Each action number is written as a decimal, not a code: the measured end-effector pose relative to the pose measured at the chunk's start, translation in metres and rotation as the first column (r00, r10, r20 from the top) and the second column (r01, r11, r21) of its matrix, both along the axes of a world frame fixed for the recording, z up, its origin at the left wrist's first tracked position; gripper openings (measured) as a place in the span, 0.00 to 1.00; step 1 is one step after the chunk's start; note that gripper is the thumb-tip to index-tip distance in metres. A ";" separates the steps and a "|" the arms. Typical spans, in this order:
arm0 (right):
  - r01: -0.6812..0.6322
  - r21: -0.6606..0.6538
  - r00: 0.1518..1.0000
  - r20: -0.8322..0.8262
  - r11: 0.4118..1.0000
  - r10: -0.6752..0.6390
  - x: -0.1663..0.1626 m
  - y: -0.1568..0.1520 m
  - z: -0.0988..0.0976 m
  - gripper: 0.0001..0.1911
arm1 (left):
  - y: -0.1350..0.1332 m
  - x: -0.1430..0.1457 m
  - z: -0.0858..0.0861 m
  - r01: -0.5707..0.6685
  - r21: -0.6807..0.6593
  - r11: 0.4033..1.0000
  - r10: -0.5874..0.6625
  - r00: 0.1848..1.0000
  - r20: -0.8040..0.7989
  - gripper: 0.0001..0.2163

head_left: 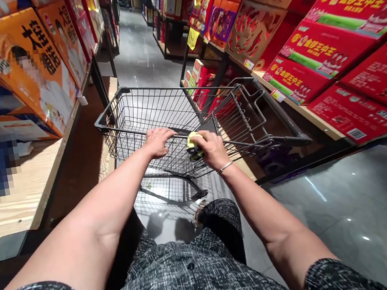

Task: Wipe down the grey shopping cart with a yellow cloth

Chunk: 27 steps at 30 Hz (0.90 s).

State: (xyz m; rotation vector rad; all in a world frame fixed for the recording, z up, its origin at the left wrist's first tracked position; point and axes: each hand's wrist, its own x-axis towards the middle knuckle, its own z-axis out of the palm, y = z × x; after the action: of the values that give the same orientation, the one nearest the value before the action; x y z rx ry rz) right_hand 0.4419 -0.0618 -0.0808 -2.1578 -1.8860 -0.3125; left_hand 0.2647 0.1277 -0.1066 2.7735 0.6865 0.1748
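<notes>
A black wire shopping cart (157, 87) stands sideways in front of me, its handle end to the right. My left hand (158, 142) curls over the near side rim, with the thumb on my side of it. Just to the right, my right hand (212, 147) is closed around a small yellow-green and black item (194, 141) at the same rim. Its kind is unclear, as the fingers cover part of it. The cart's wire basket shows no goods inside.
Orange boxes (23, 69) fill a wooden shelf (46, 174) on the left. Red boxes (325, 43) are stacked on the right shelf, close to the cart's handle. A grey floor aisle (135, 41) runs ahead between shelves. A yellow tag (192, 38) hangs from the right shelf.
</notes>
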 end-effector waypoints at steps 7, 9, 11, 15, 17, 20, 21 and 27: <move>0.288 -0.166 0.927 0.296 0.943 -0.231 0.046 -0.070 0.051 0.22 | 0.009 -0.001 -0.004 0.009 -0.022 1.000 -0.007 0.999 0.049 0.29; 0.360 -0.116 0.880 0.371 0.926 -0.296 0.067 -0.099 0.073 0.21 | 0.011 -0.002 -0.003 0.005 -0.030 1.000 -0.003 0.999 0.052 0.28; 0.440 -0.009 0.836 0.369 0.898 -0.406 0.091 -0.125 0.091 0.22 | 0.014 -0.003 -0.002 -0.002 -0.026 1.000 0.003 0.999 0.048 0.27; 0.563 0.025 0.823 0.079 0.826 -0.563 0.129 -0.152 0.108 0.29 | 0.022 -0.006 -0.001 -0.020 0.015 1.000 0.020 1.000 0.012 0.27; 0.548 -0.016 0.836 -0.024 0.837 -0.548 0.133 -0.151 0.109 0.29 | 0.026 -0.007 -0.001 -0.037 0.043 0.998 0.038 0.999 -0.018 0.28; 0.546 -0.053 0.837 -0.004 0.836 -0.547 0.115 -0.140 0.110 0.29 | 0.030 -0.008 -0.001 -0.159 0.063 0.985 0.164 0.983 -0.084 0.34; 0.552 -0.060 0.834 0.014 0.832 -0.552 0.105 -0.136 0.111 0.29 | 0.030 -0.008 -0.001 -0.224 0.059 0.973 0.229 0.968 -0.107 0.37; 0.466 -0.027 0.878 0.138 0.884 -0.459 0.039 -0.126 0.111 0.34 | 0.016 -0.007 0.006 -0.356 -0.003 0.935 0.353 0.927 -0.130 0.51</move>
State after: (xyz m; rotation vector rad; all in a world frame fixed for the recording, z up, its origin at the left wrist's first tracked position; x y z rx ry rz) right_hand 0.4809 -0.1875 0.0300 -2.6751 -1.4210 -0.5015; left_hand 0.2582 0.1434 -0.1004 2.6271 1.2130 0.0585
